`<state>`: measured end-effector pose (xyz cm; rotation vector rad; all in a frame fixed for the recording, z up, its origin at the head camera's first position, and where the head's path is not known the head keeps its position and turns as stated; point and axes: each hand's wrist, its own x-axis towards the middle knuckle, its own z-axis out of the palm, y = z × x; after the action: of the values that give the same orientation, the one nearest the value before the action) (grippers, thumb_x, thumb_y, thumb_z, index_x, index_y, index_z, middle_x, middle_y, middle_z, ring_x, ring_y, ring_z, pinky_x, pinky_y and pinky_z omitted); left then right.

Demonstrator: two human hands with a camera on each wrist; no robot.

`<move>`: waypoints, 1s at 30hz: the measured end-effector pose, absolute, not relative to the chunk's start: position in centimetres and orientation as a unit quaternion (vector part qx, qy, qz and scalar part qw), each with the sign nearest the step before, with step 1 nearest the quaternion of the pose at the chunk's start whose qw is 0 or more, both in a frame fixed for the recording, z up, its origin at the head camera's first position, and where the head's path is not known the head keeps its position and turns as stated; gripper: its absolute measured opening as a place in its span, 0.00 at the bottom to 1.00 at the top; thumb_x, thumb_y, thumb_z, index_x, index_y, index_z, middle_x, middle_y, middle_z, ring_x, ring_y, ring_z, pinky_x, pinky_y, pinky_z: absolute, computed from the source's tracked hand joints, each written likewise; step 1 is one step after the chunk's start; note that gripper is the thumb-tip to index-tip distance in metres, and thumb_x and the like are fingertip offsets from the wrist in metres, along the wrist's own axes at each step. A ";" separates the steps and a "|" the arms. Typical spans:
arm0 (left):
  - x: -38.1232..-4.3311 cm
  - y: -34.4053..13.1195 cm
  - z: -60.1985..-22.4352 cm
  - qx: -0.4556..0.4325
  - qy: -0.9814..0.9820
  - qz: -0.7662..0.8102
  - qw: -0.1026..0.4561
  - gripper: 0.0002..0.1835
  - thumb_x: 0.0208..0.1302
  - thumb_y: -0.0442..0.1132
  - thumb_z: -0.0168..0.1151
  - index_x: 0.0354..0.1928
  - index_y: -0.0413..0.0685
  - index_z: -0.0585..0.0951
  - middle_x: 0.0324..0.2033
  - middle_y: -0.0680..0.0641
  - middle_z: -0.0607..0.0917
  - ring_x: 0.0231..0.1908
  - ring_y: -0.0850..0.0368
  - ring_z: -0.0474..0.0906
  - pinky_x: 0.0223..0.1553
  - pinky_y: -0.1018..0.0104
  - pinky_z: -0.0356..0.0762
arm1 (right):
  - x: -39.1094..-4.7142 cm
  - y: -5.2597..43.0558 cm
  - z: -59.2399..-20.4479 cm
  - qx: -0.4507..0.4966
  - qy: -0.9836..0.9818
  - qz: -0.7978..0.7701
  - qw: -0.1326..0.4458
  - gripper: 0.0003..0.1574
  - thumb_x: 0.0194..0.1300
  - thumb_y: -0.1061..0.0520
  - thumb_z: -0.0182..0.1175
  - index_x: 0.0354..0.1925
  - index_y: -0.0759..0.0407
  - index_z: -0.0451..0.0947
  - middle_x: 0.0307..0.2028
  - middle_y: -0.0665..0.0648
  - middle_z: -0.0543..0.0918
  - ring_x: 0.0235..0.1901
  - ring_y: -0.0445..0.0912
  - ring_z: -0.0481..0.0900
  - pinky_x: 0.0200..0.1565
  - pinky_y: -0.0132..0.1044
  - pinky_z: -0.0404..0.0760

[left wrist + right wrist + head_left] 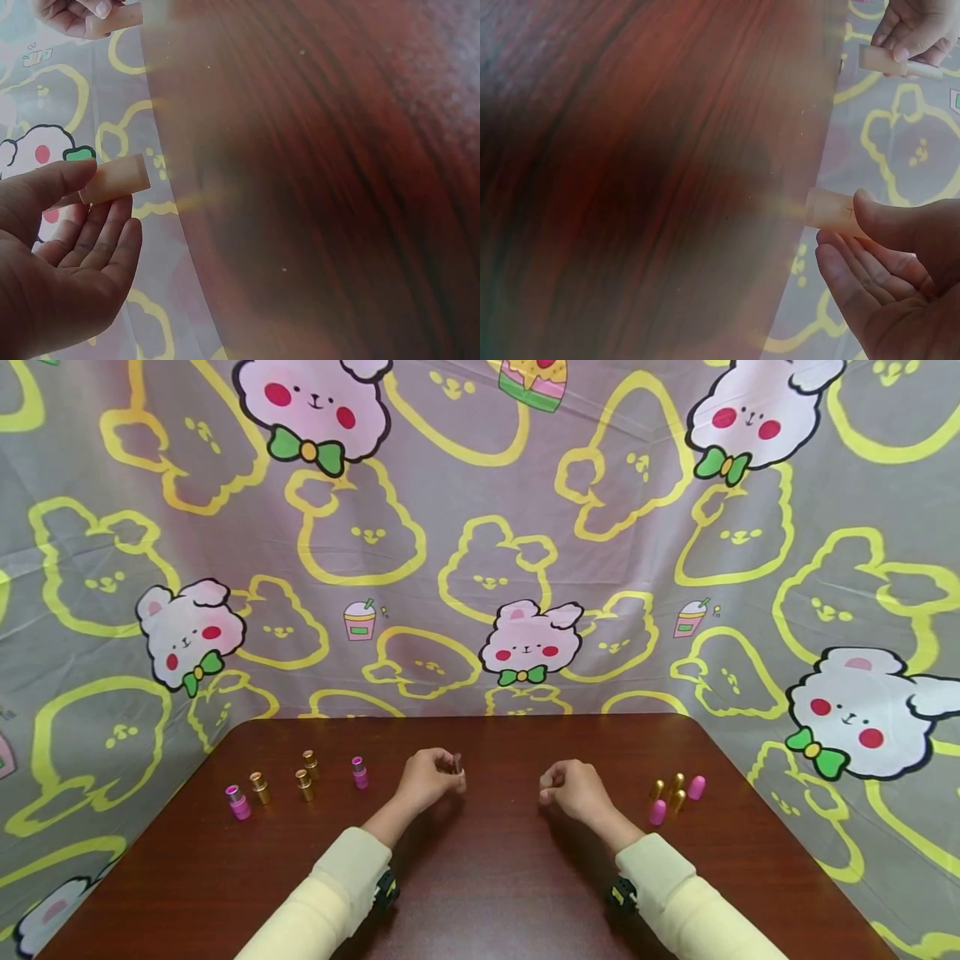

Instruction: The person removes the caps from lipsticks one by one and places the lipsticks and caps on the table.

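Observation:
My left hand pinches a short tan lipstick tube between thumb and fingers, above the table. A narrower section of the tube shows near the thumb. Across a gap, my right hand pinches a tan cylinder, which looks like a lipstick cap, with a small mark on its side. In the head view the fingers largely hide both pieces. The two pieces are apart. Left of my left hand, a pink lipstick tube stands upright.
Further left stand several gold tubes and another pink tube. At the right are several gold rounded caps and two pink caps. A patterned cloth hangs behind the brown table.

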<state>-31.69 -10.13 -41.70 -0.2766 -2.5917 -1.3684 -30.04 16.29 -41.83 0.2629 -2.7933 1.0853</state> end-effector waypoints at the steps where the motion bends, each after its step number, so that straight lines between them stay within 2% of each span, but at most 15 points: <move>1: -31.7 -10.1 -41.8 -0.093 -0.878 -0.459 0.097 0.11 0.42 0.31 0.77 0.27 0.43 0.83 0.24 0.52 0.84 0.27 0.60 0.77 0.36 0.63 0.76 | -30.0 16.3 -41.9 0.088 -0.926 0.361 0.066 0.08 0.50 0.66 0.73 0.27 0.58 0.82 0.24 0.49 0.82 0.26 0.43 0.76 0.30 0.36 0.76; 12: -31.6 -10.2 -42.1 -0.081 -0.891 -0.445 0.050 0.12 0.42 0.30 0.77 0.28 0.42 0.82 0.23 0.52 0.82 0.28 0.58 0.76 0.34 0.64 0.74 | -30.0 16.3 -42.4 0.098 -0.927 0.356 0.055 0.09 0.48 0.65 0.75 0.25 0.58 0.83 0.22 0.48 0.81 0.24 0.42 0.75 0.27 0.35 0.75; 25: -31.4 -10.3 -42.4 -0.082 -0.893 -0.440 0.035 0.12 0.42 0.30 0.77 0.30 0.41 0.83 0.27 0.50 0.84 0.30 0.58 0.76 0.36 0.64 0.75 | -29.7 16.3 -42.6 0.103 -0.925 0.362 0.058 0.09 0.46 0.66 0.75 0.25 0.59 0.83 0.22 0.48 0.82 0.24 0.40 0.77 0.29 0.36 0.77; 30: -31.5 -10.5 -42.7 -0.077 -0.892 -0.446 0.024 0.13 0.41 0.29 0.78 0.31 0.41 0.83 0.27 0.50 0.85 0.29 0.58 0.77 0.33 0.65 0.75 | -29.6 16.3 -42.7 0.106 -0.924 0.363 0.054 0.09 0.47 0.66 0.75 0.25 0.59 0.83 0.22 0.49 0.81 0.23 0.40 0.77 0.28 0.35 0.77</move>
<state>-31.50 -10.50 -42.74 -0.2387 -2.7586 -1.3789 -29.64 16.28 -42.69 0.3228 -2.8072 1.1033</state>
